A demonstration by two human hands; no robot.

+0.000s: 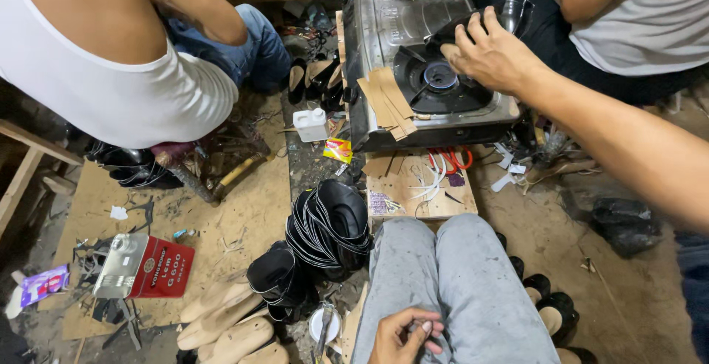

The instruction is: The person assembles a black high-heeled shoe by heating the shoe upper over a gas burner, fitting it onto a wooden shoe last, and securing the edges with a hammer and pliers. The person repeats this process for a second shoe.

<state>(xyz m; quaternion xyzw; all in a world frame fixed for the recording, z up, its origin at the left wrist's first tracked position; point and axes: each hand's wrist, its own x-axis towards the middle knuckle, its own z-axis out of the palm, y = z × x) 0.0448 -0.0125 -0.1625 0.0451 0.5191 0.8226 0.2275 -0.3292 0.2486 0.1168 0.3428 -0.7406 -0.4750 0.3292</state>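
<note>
My right hand (491,54) reaches over a steel two-burner gas stove (384,17) and grips a black shoe piece (458,28) with a clear part at its far end, just above the near burner (441,77). My left hand (402,334) rests on my grey-trousered thigh (458,275), fingers pinched on a small pale object (426,326). Brown card strips (388,98) lie on the stove's near left corner.
A wooden board (421,187) with red-handled scissors (452,159) lies before the stove. A stack of black shoe uppers (329,224), pale soles (229,327), a red tin (144,266) and a white bottle (310,124) crowd the floor. Two other people sit at top left (111,54) and top right (642,17).
</note>
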